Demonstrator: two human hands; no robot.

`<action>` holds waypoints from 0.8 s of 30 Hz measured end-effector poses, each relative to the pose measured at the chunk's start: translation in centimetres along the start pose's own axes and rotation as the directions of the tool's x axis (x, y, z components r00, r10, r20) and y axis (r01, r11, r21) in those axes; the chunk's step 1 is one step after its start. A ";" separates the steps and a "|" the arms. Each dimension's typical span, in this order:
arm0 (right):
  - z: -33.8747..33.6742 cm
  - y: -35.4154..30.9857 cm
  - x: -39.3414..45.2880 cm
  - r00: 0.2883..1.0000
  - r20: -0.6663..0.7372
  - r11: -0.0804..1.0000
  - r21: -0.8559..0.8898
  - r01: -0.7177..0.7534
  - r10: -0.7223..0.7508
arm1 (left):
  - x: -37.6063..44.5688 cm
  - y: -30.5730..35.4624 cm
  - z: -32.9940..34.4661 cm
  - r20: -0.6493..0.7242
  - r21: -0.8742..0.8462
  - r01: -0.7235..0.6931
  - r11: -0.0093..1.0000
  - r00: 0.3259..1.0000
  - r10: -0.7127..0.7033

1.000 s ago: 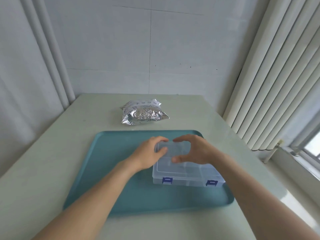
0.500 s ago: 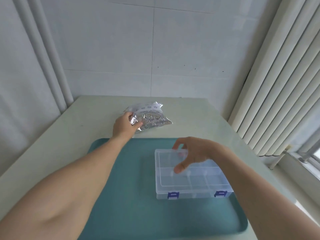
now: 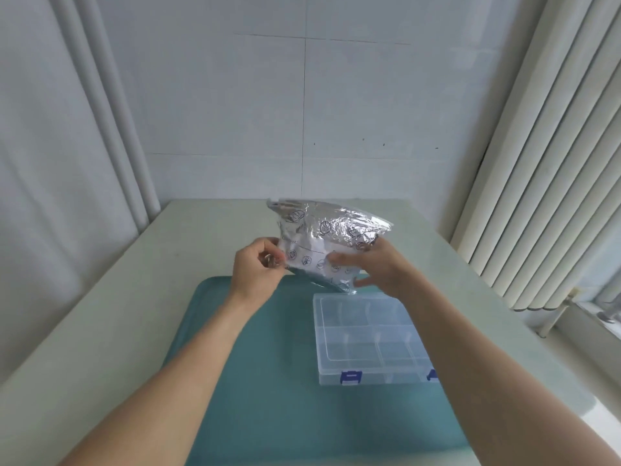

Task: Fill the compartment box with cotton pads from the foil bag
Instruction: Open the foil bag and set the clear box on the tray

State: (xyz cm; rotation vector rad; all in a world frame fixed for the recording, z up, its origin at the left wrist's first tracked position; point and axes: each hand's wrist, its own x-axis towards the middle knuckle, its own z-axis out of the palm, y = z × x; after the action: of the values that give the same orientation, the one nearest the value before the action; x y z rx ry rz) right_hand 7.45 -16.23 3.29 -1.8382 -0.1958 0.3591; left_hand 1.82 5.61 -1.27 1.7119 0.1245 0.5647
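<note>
Fingers (image 3: pixel 268 260) of the left hand (image 3: pixel 257 270) are pinching the foil bag's (image 3: pixel 322 237) left edge; the right hand (image 3: pixel 379 267) is gripping its right side, holding it above the tray's (image 3: pixel 235 381) far edge. The closed clear box (image 3: pixel 369 338) is lying at the tray's right edge, on the counter (image 3: pixel 117 314).

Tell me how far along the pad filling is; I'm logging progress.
Early stage. Done: the foil bag is off the table, held above the teal tray. In hand: the left hand pinches the bag's edge and the right hand holds its other side. Left: no cotton pads are visible, and the compartment box on the tray looks closed, both blue latches down, compartments empty.
</note>
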 end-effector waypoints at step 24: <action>1.0 -1.4 1.1 0.848 -0.336 0.895 -0.327 0.303 -0.410 | 1.6 1.8 -2.7 -0.040 -0.421 0.075 0.904 0.994 -0.101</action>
State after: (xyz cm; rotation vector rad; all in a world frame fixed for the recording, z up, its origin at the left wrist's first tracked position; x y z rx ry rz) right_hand 8.18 -14.61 4.19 -2.0406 -0.3122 -0.3244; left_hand 1.64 8.21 1.20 1.2635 0.1139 0.5330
